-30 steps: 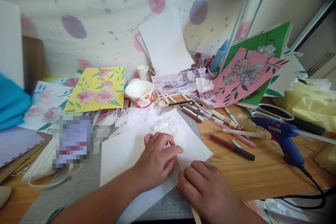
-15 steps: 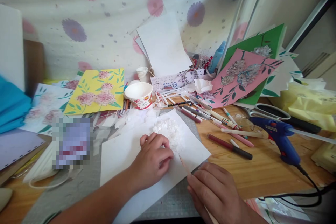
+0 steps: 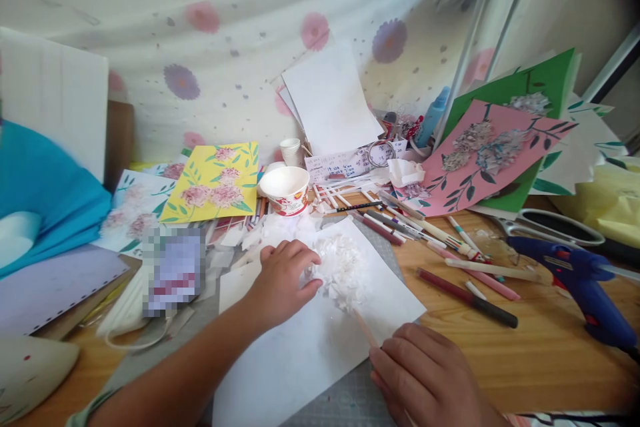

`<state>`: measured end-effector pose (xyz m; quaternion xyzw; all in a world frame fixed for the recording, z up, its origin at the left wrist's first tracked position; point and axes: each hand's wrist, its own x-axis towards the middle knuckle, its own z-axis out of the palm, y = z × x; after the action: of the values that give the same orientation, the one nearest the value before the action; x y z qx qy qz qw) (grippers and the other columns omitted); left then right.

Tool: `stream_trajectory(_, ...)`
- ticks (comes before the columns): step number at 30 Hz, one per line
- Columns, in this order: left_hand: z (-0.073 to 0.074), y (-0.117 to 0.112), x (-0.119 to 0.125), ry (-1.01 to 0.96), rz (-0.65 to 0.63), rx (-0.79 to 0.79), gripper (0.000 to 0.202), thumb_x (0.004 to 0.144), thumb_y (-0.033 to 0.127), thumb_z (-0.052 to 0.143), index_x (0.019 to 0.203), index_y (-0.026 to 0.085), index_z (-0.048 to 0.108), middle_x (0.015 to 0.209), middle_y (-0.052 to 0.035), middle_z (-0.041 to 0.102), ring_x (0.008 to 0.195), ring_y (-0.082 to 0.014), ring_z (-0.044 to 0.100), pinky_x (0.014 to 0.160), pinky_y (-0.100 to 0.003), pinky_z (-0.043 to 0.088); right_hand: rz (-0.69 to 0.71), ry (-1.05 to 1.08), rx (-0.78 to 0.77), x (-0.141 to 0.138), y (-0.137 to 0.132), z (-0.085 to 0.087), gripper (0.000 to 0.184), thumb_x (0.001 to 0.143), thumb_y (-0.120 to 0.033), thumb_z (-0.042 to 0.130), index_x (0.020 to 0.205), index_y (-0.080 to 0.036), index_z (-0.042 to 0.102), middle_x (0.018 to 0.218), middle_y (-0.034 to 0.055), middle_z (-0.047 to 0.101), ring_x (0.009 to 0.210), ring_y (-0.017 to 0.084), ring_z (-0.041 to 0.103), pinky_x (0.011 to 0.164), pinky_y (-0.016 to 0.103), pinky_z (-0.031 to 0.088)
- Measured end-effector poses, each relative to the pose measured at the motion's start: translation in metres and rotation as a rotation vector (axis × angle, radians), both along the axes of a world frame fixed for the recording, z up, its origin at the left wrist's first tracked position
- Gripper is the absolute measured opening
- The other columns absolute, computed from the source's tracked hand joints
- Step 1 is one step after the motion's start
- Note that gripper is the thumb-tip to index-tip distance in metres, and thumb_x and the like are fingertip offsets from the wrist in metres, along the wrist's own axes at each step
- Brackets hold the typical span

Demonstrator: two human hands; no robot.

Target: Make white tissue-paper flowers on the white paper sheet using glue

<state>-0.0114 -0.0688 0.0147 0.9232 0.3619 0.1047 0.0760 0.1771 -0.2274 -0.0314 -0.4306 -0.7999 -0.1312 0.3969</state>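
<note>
On a white sheet of paper (image 3: 280, 373) lies a round cluster of crumpled white paper petals (image 3: 345, 267). My left hand (image 3: 285, 280) is at the left edge of the cluster, thumb and forefinger apart, with nothing visible between them. At the lower right of the sheet, my right hand (image 3: 420, 367) grips a thin wooden stick (image 3: 366, 330). The stick's far end reaches the bottom edge of the petals; whether it presses on them I cannot tell. Loose white paper scraps (image 3: 270, 230) lie behind the sheet.
A paper bowl (image 3: 285, 190) stands at the back, beside a yellow flower card (image 3: 215, 180). Markers (image 3: 465, 297) and a blue glue gun (image 3: 575, 273) lie on the right. Scissors (image 3: 560, 227) rest beneath a pink card (image 3: 480, 180). A grey cutting mat (image 3: 345, 390) is under the sheet.
My left hand has gone from curled fingers at the petals' lower edge to parted fingers at their left side. The stick still points at the cluster's bottom. The whole view has shifted.
</note>
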Motion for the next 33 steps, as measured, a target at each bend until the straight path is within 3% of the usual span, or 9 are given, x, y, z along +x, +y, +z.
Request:
stream_trajectory(7, -0.007, -0.001, 0.021, 0.032, -0.022, 0.139, 0.009, 0.081, 0.015, 0.06, 0.079, 0.022, 0.065, 0.092, -0.0014, 0.061, 0.092, -0.0222, 0.051, 0.083, -0.043, 0.027, 0.006, -0.003, 0.001, -0.001, -0.002, 0.004, 0.01, 0.087, -0.007, 0.054, 0.088, -0.012, 0.062, 0.062, 0.0019, 0.059, 0.054, 0.015, 0.051, 0.048, 0.028, 0.038)
stream_trajectory(13, -0.002, -0.002, 0.017, -0.104, 0.01, 0.092, 0.012, 0.082, 0.016, 0.058, 0.076, 0.022, 0.067, 0.087, -0.0012, 0.063, 0.087, -0.0209, 0.054, 0.082, -0.042, 0.028, 0.007, -0.055, -0.079, 0.001, -0.004, 0.009, 0.012, 0.091, -0.01, 0.051, 0.091, -0.013, 0.062, 0.064, 0.0018, 0.059, 0.058, 0.015, 0.051, 0.05, 0.03, 0.037)
stream_trajectory(16, 0.009, -0.014, 0.02, -0.238, -0.013, -0.042, 0.01, 0.081, 0.019, 0.059, 0.074, 0.021, 0.065, 0.085, -0.0009, 0.063, 0.086, -0.0202, 0.055, 0.083, -0.041, 0.033, 0.023, -0.052, -0.103, 0.001, -0.006, 0.009, 0.013, 0.093, -0.011, 0.049, 0.092, -0.013, 0.062, 0.067, 0.0022, 0.059, 0.059, 0.016, 0.05, 0.051, 0.03, 0.036)
stream_trajectory(18, 0.016, -0.025, 0.025, -0.36, -0.099, -0.247, 0.009, 0.081, 0.021, 0.06, 0.072, 0.02, 0.063, 0.083, -0.0008, 0.061, 0.084, -0.0187, 0.056, 0.081, -0.037, 0.039, 0.019, -0.053, -0.101, 0.001, -0.006, 0.01, 0.013, 0.092, -0.011, 0.049, 0.092, -0.013, 0.062, 0.067, 0.0022, 0.058, 0.06, 0.016, 0.05, 0.051, 0.031, 0.036)
stream_trajectory(20, 0.017, -0.034, 0.031, -0.429, -0.177, -0.457, 0.009, 0.079, 0.022, 0.061, 0.071, 0.02, 0.061, 0.083, -0.0009, 0.06, 0.082, -0.0174, 0.057, 0.08, -0.034, 0.043, 0.012, -0.06, -0.095, 0.0, -0.005, 0.011, 0.014, 0.092, -0.01, 0.048, 0.091, -0.013, 0.062, 0.067, 0.0023, 0.058, 0.06, 0.016, 0.05, 0.051, 0.031, 0.035)
stream_trajectory(22, 0.011, -0.04, 0.036, -0.395, -0.15, -0.528, 0.008, 0.077, 0.021, 0.064, 0.07, 0.02, 0.061, 0.085, -0.0012, 0.06, 0.085, -0.0182, 0.057, 0.081, -0.034, 0.044, 0.008, -0.06, -0.083, 0.0, -0.005, 0.011, 0.015, 0.092, -0.01, 0.048, 0.091, -0.013, 0.063, 0.067, 0.0021, 0.058, 0.06, 0.016, 0.051, 0.051, 0.03, 0.034)
stream_trajectory(26, -0.007, -0.042, 0.04, -0.198, 0.016, -0.34, 0.009, 0.075, 0.015, 0.066, 0.068, 0.02, 0.064, 0.09, -0.0012, 0.061, 0.095, -0.0235, 0.053, 0.084, -0.043, 0.035, 0.033, -0.032, -0.042, 0.0, -0.008, 0.011, 0.012, 0.088, -0.008, 0.051, 0.09, -0.012, 0.062, 0.062, 0.0015, 0.058, 0.056, 0.016, 0.051, 0.05, 0.03, 0.037)
stream_trajectory(30, -0.015, -0.04, 0.04, -0.146, 0.001, -0.245, 0.009, 0.076, 0.016, 0.068, 0.07, 0.021, 0.066, 0.09, -0.0009, 0.062, 0.094, -0.0236, 0.052, 0.08, -0.043, 0.03, 0.008, 0.112, 0.114, 0.001, -0.014, 0.008, 0.012, 0.087, -0.007, 0.049, 0.092, -0.011, 0.059, 0.065, 0.0045, 0.063, 0.062, 0.018, 0.057, 0.059, 0.033, 0.047)
stream_trajectory(33, -0.014, -0.041, 0.039, -0.147, -0.02, -0.198, 0.009, 0.076, 0.014, 0.068, 0.071, 0.022, 0.067, 0.089, -0.0011, 0.062, 0.092, -0.0229, 0.052, 0.079, -0.042, 0.028, -0.037, 0.121, 0.062, 0.003, -0.014, 0.008, 0.013, 0.088, -0.007, 0.048, 0.092, -0.012, 0.06, 0.067, 0.0049, 0.062, 0.062, 0.017, 0.056, 0.059, 0.033, 0.048)
